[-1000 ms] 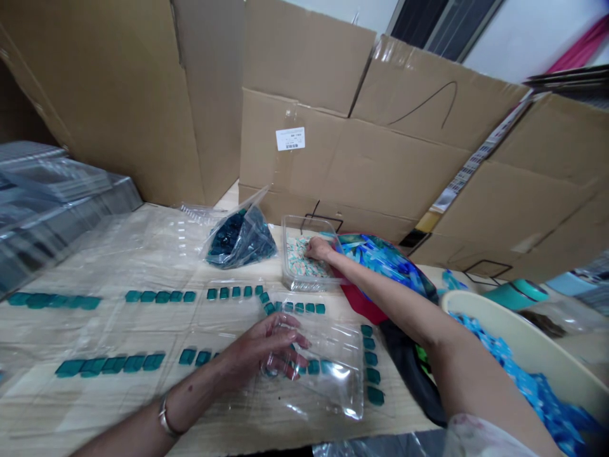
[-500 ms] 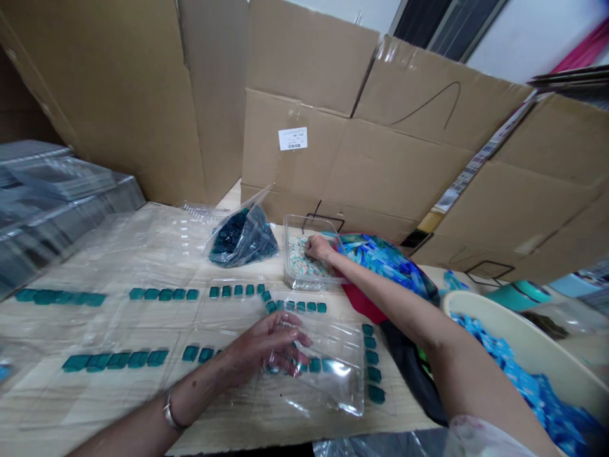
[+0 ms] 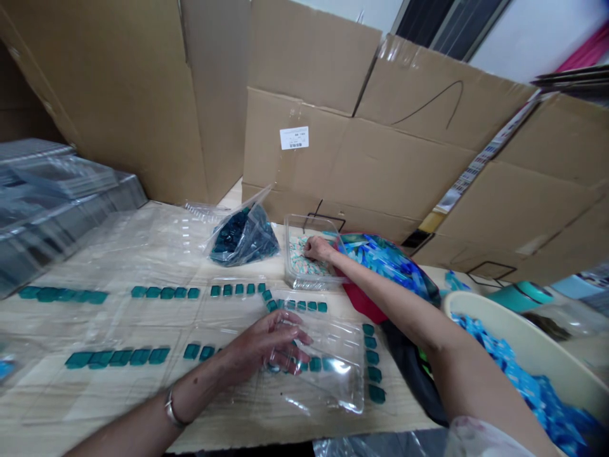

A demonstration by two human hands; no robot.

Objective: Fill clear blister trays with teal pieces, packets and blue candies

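Note:
My left hand (image 3: 283,343) grips the left edge of a clear plastic tray (image 3: 340,388), its thumb and fingers curled around the rim. Teal blocks (image 3: 315,364) show through the tray. Farther back, my right hand (image 3: 318,248) reaches into a clear plastic container (image 3: 311,281) of small white-and-teal pieces (image 3: 297,263). Its fingers are pressed together down among the pieces; what they hold, if anything, is hidden. Short rows of teal blocks (image 3: 166,293) lie in clear trays across the table.
An open plastic bag (image 3: 254,238) of dark teal blocks sits left of the container. Blue wrapped packets (image 3: 380,257) are heaped to its right. A cream tub (image 3: 533,336) with blue packets stands at right. Stacked clear trays (image 3: 61,178) rise at left; cardboard (image 3: 333,152) walls the back.
Both hands stay nearly where they were. The fingers of my right hand shift slightly among the small pieces, and the whole view moves a little.

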